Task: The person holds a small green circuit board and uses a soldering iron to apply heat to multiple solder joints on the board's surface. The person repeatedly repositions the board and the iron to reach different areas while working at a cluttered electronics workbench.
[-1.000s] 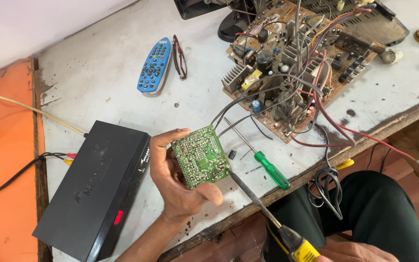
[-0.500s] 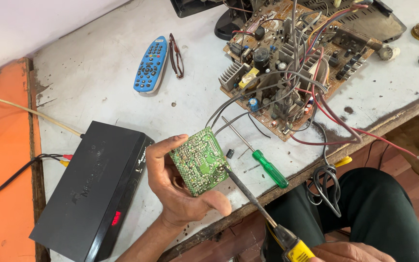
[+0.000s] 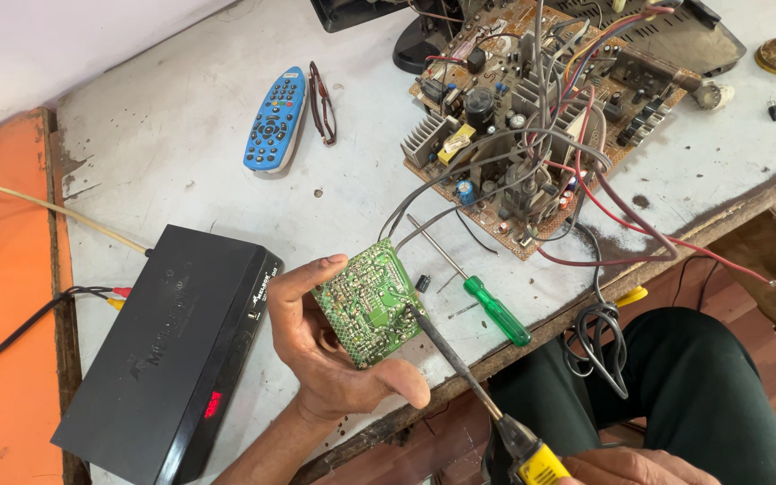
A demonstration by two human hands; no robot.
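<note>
My left hand [image 3: 334, 359] holds a small green circuit board [image 3: 368, 301] by its edges, solder side up, above the front of the white workbench [image 3: 181, 171]. A soldering iron [image 3: 464, 373] with a yellow and black handle is gripped in my right hand [image 3: 626, 467], which shows only partly at the bottom edge. Its tip rests on the right edge of the green board. Grey wires run from the board up to a large brown circuit board [image 3: 532, 126].
A black set-top box [image 3: 172, 350] with a red display sits left of my left hand. A green-handled screwdriver [image 3: 487, 301] lies to the right of the small board. Farther back lie a blue remote [image 3: 276, 119] and a looped band [image 3: 321, 101]. An orange surface [image 3: 2, 296] borders the bench.
The view has shifted slightly. My left hand keeps its hold on the green board, and the soldering iron tip stays at the board's right edge.
</note>
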